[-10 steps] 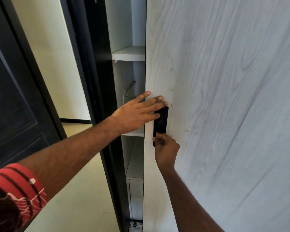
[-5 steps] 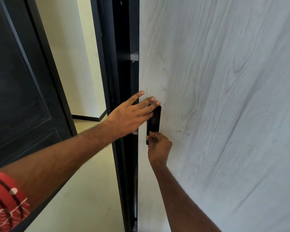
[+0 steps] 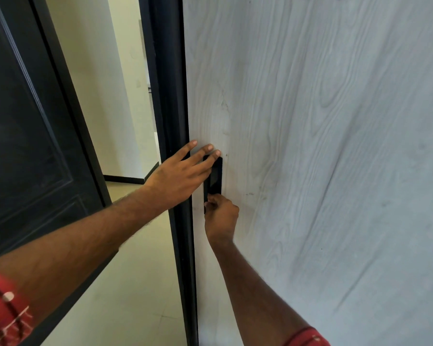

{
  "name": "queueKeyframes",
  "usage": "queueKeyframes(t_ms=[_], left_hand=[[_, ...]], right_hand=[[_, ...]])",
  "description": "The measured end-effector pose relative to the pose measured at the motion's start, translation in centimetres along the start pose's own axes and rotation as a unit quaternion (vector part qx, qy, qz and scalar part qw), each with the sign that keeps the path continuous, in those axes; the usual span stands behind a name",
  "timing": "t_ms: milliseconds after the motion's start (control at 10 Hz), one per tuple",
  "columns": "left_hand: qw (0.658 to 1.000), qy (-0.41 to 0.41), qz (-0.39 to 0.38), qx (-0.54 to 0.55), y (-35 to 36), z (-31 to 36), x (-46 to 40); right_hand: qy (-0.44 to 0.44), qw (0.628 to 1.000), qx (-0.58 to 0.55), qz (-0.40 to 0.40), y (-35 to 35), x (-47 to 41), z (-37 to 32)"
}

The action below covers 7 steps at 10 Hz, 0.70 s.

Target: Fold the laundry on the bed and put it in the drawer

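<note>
Laundry, bed, drawer: none in view. The frame is filled by one pale wood-grain wardrobe door (image 3: pixel 310 146), its edge lying against the black frame post (image 3: pixel 171 96), apparently shut or nearly so. One black recessed handle (image 3: pixel 214 178) sits near that edge. Left hand (image 3: pixel 178 176) lies flat on the door, fingers straight, three fingertips (image 3: pixel 210 147) visible above the handle — likely pressing the panel home. Right hand (image 3: pixel 221 216) sits at the handle's lower end, fingers curled as if pinching something there, maybe a key; too small to tell. Two red sleeves: left sleeve (image 3: pixel 3 310), right sleeve (image 3: pixel 308 337). One dark panelled room door (image 3: pixel 23 133) stands open beyond, cream floor (image 3: pixel 135 283) below.
</note>
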State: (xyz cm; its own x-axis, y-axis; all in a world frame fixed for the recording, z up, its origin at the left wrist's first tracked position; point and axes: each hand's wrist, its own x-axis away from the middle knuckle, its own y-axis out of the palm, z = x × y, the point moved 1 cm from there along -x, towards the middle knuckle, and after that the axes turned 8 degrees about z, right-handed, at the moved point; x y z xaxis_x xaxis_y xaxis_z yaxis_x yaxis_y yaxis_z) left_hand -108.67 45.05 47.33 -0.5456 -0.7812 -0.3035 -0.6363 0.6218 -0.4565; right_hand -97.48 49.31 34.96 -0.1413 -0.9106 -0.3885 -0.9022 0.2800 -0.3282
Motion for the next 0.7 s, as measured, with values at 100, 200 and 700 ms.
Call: queueKeyframes(t_ms=[100,200,700], left_hand=[[1.0,-0.003,0.002,0.002,0.1,0.1,0.0],[0.999,-0.003,0.025,0.022,0.5,0.5,-0.1],[0.907,-0.046,0.344,0.24,-7.0,6.6,-13.1]], right_hand=[[-0.004,1.0,0.011,0.0,0.0,-0.2,0.2],[-0.009,1.0,0.024,-0.018,-0.2,-0.5,0.7],[-0.158,0.948,0.214,0.176,-20.1,-8.0,0.0]])
